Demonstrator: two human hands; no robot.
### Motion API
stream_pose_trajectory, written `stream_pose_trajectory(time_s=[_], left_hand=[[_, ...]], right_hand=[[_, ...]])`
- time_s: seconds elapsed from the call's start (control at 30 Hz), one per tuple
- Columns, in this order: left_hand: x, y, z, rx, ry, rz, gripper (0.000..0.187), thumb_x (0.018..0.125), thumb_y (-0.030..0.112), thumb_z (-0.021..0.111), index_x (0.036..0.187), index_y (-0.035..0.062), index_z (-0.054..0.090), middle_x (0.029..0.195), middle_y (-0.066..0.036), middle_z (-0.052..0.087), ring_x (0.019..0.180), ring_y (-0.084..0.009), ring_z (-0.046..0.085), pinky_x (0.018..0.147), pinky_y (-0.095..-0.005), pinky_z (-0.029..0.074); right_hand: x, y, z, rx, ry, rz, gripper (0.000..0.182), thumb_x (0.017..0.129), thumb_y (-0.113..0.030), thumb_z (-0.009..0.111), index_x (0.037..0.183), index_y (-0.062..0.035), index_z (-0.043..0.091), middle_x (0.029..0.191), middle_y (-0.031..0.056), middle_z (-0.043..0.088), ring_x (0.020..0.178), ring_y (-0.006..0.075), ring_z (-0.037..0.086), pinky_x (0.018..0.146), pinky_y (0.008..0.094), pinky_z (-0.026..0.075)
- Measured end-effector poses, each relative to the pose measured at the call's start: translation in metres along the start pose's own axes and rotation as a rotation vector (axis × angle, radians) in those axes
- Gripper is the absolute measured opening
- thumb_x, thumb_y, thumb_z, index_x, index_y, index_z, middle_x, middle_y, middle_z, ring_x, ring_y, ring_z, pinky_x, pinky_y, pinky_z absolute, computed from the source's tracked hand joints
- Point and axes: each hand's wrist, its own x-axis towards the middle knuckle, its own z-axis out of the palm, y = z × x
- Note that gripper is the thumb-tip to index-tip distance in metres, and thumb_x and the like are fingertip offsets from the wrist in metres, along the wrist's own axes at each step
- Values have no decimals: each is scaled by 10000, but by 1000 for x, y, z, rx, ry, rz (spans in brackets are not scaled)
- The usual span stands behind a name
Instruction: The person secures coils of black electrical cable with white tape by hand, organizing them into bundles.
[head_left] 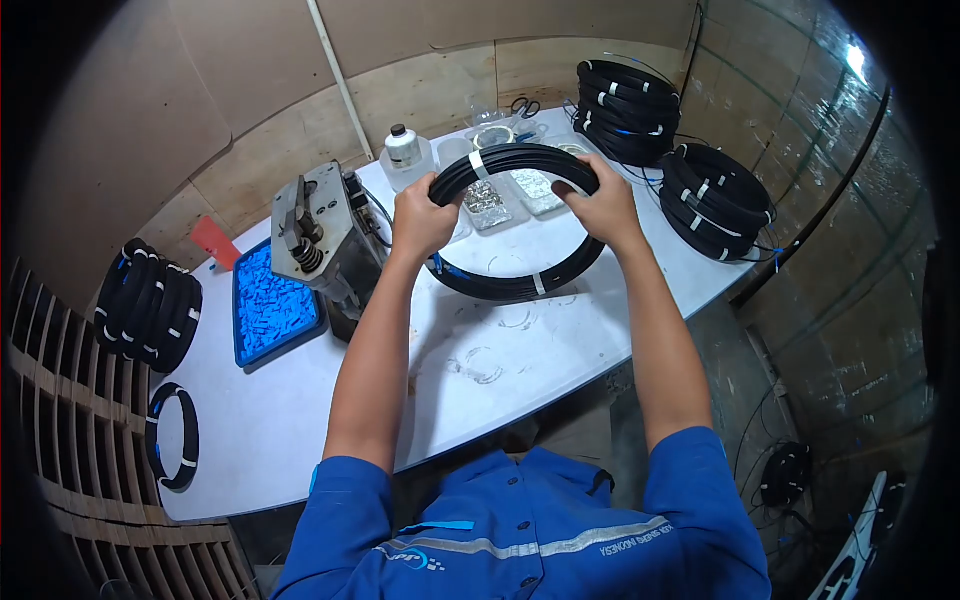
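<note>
A coil of black cable (515, 290), bound with white tape bands, is held up over the white table by both hands. My left hand (424, 220) is wrapped round the coil's upper left side, and my right hand (604, 205) grips its upper right side. The coil tilts, its lower part close to the tabletop. A bit of blue shows on its lower left. Beyond the ring, partly seen through it, lie clear trays (490, 208) with small silvery parts.
A metal machine (330, 235) stands left of the coil, beside a blue tray (240, 345) of small blue pieces. Stacked cable coils (628, 112) stand at the back right, with more coils (715, 205) nearer. Other coils (150, 308) are at the left edge. A white bottle (403, 148) stands behind.
</note>
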Motion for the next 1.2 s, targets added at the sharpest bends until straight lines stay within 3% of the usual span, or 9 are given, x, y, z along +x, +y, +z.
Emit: stream_pose_trajectory(time_s=[0.13,0.2,0.43,0.77,0.83,0.97,1.07,1.1,1.2], left_hand=[[7,11,1,47,-28,45,240,828,202,736,907,-15,671,718,-165,673,627,-222,637,605,-348,484],[7,25,0,67,-101,-28,243,781,164,717,929,-23,671,813,-233,691,781,-391,686,702,-420,524],[11,2,1,-74,-194,-91,276,788,215,742,933,-10,679,812,-208,702,758,-304,703,682,-364,517],[14,13,16,-9,-138,-45,259,800,196,709,949,-11,662,851,-226,695,819,-370,688,730,-416,517],[15,10,17,-4,-125,-1,246,825,195,724,943,-6,644,752,-143,660,683,-204,623,635,-341,474],[12,6,17,-59,-190,-63,256,821,198,731,962,4,641,773,-105,677,714,-171,630,676,-313,486],[-2,-26,27,-360,-270,-37,459,801,244,785,1143,16,580,986,-60,660,916,-135,610,845,-294,481],[-12,-28,27,-441,-213,-28,534,804,254,789,1213,14,545,1036,-63,635,957,-138,593,877,-288,466],[-45,-51,34,-799,-195,-178,759,814,303,793,1394,3,407,1211,-87,559,1081,-159,565,924,-303,457]], right_hand=[[23,-37,-3,-224,-97,-169,367,748,-219,803,1041,-47,663,934,151,707,850,283,686,768,360,521],[31,-56,-3,-368,-277,-23,337,745,-250,776,1008,-64,677,913,156,717,855,333,689,793,418,528],[34,-56,3,-538,-287,21,316,753,-308,736,960,-70,712,854,179,712,837,359,689,798,442,533],[41,-25,-11,-381,-324,81,329,746,-294,768,925,-24,710,803,154,704,734,284,678,706,368,513],[36,-27,-8,-395,-298,81,325,746,-294,765,919,-25,710,790,152,702,720,288,677,697,368,514],[33,-19,-8,-390,-226,85,286,746,-258,766,902,-25,707,734,143,689,648,249,659,636,347,498],[28,-12,-28,-251,-225,143,290,737,-249,772,930,-39,720,768,170,702,691,270,677,669,359,517],[22,-4,-32,-177,-196,164,274,735,-195,773,950,-34,721,741,159,693,639,196,641,637,331,500],[-3,33,-23,174,34,229,204,777,-117,738,959,-28,719,678,22,642,550,135,549,552,313,447]])
